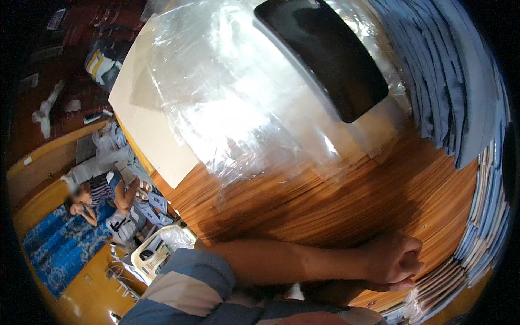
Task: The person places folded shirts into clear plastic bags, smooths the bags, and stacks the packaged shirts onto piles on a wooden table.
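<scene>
My left forearm crosses low over the wood-grain table (303, 208), from a blue and white striped sleeve (189, 281). At its end my left hand (392, 262) is closed, its fingers curled in; whatever they may hold is hidden. A second, darker forearm (338, 293) shows partly beneath it, and my right hand cannot be made out. Beyond the hands, clear plastic bags (216, 114) lie spread over a cream sheet of card (146, 135). On the bags rests a flat black slab with rounded corners (330, 59), its kind unclear.
Folded blue garments (433, 70) are piled at the far right. Below them, stacks of blue and pale folded cloth (482, 211) line the right edge. Left of the table stands a cream plastic chair (154, 252) with things on it. A person (97, 195) lies on a blue patterned mat (59, 244).
</scene>
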Available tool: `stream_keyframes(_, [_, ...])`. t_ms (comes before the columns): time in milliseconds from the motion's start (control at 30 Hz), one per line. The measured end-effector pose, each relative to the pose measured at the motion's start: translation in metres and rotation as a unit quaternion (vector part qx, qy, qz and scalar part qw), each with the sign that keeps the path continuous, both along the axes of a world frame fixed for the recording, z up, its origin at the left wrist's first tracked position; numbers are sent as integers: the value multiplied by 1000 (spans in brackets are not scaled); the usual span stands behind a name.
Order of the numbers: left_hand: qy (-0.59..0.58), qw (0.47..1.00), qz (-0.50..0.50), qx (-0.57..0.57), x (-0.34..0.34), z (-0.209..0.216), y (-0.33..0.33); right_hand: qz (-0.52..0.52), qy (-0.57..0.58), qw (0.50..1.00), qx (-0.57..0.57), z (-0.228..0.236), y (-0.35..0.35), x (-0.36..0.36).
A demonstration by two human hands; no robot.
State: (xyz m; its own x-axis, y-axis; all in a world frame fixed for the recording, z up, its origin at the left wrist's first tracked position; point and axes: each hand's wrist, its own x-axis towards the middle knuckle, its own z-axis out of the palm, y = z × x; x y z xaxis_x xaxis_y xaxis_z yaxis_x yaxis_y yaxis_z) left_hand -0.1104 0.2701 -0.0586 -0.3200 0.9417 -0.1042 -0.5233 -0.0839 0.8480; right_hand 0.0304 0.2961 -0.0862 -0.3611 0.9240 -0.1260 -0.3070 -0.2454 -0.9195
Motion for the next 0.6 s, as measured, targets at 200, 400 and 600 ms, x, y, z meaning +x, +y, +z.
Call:
stream_keyframes(200, [21,999,-25,-38,-6,3,-2,-10,4,1000,-14,-2,-5,-8])
stream_keyframes(400, [-14,997,-50,-58,3,1,-3,-9,8,1000,-23,-1,-8,-10])
stream_keyframes(600, [-18,999,-2,-39,-4,2,-8,-8,16,999,-38,-1,-7,-10])
